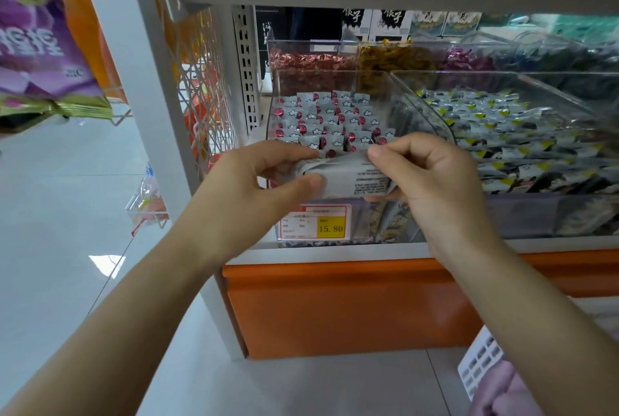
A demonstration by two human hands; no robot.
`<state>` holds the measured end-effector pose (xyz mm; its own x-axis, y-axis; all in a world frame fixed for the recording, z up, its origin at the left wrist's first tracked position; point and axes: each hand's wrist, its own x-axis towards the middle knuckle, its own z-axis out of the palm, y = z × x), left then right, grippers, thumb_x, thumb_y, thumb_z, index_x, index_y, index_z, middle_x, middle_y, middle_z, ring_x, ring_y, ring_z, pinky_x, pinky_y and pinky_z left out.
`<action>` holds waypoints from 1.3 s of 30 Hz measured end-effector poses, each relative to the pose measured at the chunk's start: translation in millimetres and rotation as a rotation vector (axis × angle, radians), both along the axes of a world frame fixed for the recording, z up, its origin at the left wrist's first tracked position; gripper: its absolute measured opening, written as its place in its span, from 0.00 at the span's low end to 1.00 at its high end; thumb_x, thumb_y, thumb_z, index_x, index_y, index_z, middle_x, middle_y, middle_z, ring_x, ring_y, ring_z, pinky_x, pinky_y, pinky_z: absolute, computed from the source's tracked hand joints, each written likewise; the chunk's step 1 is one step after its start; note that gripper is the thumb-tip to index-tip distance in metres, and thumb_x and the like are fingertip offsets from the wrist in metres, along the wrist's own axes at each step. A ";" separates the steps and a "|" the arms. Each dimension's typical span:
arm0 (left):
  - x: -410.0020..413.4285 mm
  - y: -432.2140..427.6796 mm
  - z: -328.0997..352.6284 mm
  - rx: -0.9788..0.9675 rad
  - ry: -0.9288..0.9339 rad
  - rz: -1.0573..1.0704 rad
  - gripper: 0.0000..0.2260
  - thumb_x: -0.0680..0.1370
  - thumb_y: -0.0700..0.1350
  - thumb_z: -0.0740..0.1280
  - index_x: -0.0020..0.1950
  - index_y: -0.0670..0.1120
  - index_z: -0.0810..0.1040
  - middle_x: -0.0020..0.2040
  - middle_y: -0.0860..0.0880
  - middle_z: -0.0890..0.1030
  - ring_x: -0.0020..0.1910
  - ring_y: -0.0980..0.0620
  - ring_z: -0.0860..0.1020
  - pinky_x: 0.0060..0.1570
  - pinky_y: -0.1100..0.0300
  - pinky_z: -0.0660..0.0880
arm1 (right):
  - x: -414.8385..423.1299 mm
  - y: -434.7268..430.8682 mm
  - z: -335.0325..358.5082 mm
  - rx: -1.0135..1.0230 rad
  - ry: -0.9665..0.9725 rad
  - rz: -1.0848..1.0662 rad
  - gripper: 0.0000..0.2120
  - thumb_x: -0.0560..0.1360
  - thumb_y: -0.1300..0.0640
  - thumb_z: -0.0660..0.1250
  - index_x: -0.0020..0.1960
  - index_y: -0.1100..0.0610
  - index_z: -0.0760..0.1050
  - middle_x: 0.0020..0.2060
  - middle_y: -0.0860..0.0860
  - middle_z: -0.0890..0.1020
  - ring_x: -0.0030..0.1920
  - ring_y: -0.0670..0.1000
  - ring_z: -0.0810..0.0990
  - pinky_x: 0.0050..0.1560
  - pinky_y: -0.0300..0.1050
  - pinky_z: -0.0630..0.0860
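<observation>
Gripping grey packet (351,178) with left hand (264,181) and right hand (432,181), fingers (301,152) clamped on its ends, just before clear bin (335,71) on shop shelf (335,253).

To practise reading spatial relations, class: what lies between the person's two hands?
In the head view, a grey printed packet spans the gap; the left hand grips one end, the right hand pinches the other.

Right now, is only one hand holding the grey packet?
No, the left hand grips one end of the packet and the right hand pinches the other end.
</observation>
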<state>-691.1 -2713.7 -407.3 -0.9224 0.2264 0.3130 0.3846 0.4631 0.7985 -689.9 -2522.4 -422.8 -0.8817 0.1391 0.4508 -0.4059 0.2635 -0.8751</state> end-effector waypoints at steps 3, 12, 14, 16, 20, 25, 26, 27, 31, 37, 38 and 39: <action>-1.4 0.4 -0.1 0.060 -0.058 0.009 0.10 0.69 0.56 0.68 0.46 0.54 0.82 0.42 0.53 0.82 0.42 0.56 0.79 0.42 0.61 0.77 | 0.9 -0.7 1.1 0.072 0.038 -0.004 0.07 0.73 0.57 0.70 0.37 0.50 0.80 0.33 0.49 0.82 0.35 0.45 0.80 0.37 0.38 0.77; -2.3 -11.3 7.1 -0.078 -0.043 -0.058 0.17 0.69 0.59 0.62 0.39 0.48 0.84 0.36 0.50 0.83 0.33 0.55 0.78 0.33 0.61 0.76 | 3.6 -2.5 3.6 0.032 -0.044 0.106 0.07 0.73 0.58 0.69 0.36 0.52 0.81 0.33 0.49 0.83 0.34 0.48 0.82 0.31 0.42 0.78; -3.5 -12.9 7.0 -0.101 -0.037 -0.076 0.17 0.72 0.56 0.63 0.35 0.45 0.82 0.34 0.49 0.81 0.32 0.54 0.78 0.32 0.64 0.75 | 4.1 -3.8 2.9 -0.003 -0.066 0.133 0.09 0.73 0.59 0.69 0.35 0.52 0.81 0.32 0.49 0.83 0.31 0.46 0.82 0.26 0.37 0.76; -5.4 -15.2 7.3 -0.089 -0.068 -0.093 0.15 0.75 0.50 0.64 0.33 0.45 0.82 0.32 0.51 0.81 0.32 0.57 0.78 0.32 0.67 0.75 | 4.2 -4.7 2.5 -0.035 -0.084 0.163 0.10 0.73 0.61 0.68 0.35 0.52 0.80 0.31 0.50 0.83 0.29 0.46 0.82 0.23 0.35 0.74; -8.6 -20.4 6.4 -0.058 -0.129 -0.105 0.11 0.75 0.47 0.66 0.40 0.44 0.84 0.37 0.57 0.83 0.36 0.61 0.80 0.33 0.68 0.76 | 3.5 -5.6 1.8 -0.069 -0.106 0.209 0.09 0.73 0.61 0.68 0.35 0.53 0.81 0.32 0.51 0.84 0.30 0.49 0.82 0.25 0.39 0.77; -7.5 -22.3 7.3 0.003 -0.126 -0.095 0.13 0.70 0.53 0.65 0.42 0.46 0.85 0.40 0.55 0.84 0.37 0.58 0.80 0.32 0.70 0.75 | 0.1 -1.4 3.8 -0.217 -0.282 0.331 0.08 0.65 0.55 0.70 0.38 0.59 0.83 0.35 0.55 0.85 0.35 0.53 0.84 0.30 0.42 0.80; -7.6 -22.5 7.4 -0.002 -0.107 -0.097 0.15 0.69 0.54 0.65 0.43 0.45 0.85 0.40 0.52 0.84 0.37 0.55 0.80 0.32 0.70 0.75 | -1.3 1.5 5.2 -0.243 -0.341 0.372 0.10 0.63 0.55 0.69 0.39 0.61 0.83 0.36 0.57 0.85 0.35 0.54 0.84 0.30 0.42 0.80; -7.6 -22.3 7.5 -0.008 -0.091 -0.103 0.17 0.68 0.55 0.64 0.43 0.44 0.85 0.41 0.48 0.84 0.37 0.52 0.80 0.32 0.69 0.75 | -2.0 4.1 7.3 -0.257 -0.395 0.408 0.11 0.63 0.56 0.69 0.40 0.62 0.82 0.36 0.58 0.85 0.35 0.54 0.84 0.30 0.42 0.81; -7.1 -20.5 7.8 -0.011 -0.070 -0.150 0.19 0.68 0.54 0.63 0.44 0.41 0.84 0.43 0.39 0.82 0.40 0.46 0.80 0.33 0.68 0.76 | -3.8 12.9 12.3 -0.321 -0.562 0.526 0.11 0.65 0.59 0.67 0.42 0.66 0.81 0.38 0.61 0.84 0.36 0.56 0.84 0.31 0.44 0.81; -5.6 -18.3 7.5 -0.003 -0.075 -0.199 0.15 0.71 0.51 0.64 0.45 0.41 0.84 0.41 0.39 0.82 0.40 0.44 0.80 0.37 0.66 0.77 | -6.1 21.3 13.7 -0.334 -0.679 0.617 0.12 0.67 0.58 0.66 0.41 0.66 0.83 0.39 0.61 0.84 0.39 0.56 0.85 0.32 0.43 0.81; -4.9 -17.6 7.6 0.003 -0.077 -0.196 0.15 0.71 0.51 0.64 0.45 0.42 0.84 0.40 0.42 0.83 0.38 0.47 0.80 0.37 0.67 0.76 | -6.6 22.8 14.1 -0.320 -0.689 0.629 0.12 0.67 0.57 0.66 0.41 0.65 0.83 0.40 0.60 0.84 0.39 0.56 0.85 0.31 0.42 0.81; -4.5 -17.6 7.4 0.005 -0.081 -0.190 0.14 0.72 0.51 0.64 0.45 0.43 0.84 0.39 0.47 0.83 0.37 0.49 0.80 0.37 0.67 0.76 | -6.9 24.2 14.6 -0.304 -0.698 0.641 0.13 0.67 0.57 0.66 0.42 0.65 0.83 0.40 0.60 0.85 0.39 0.55 0.85 0.31 0.41 0.81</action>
<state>-695.6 -2731.3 -399.9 -0.8857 0.3968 0.2410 0.3987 0.3843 0.8327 -696.8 -2498.2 -408.2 -0.8849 -0.4325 -0.1731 0.2380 -0.1002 -0.9661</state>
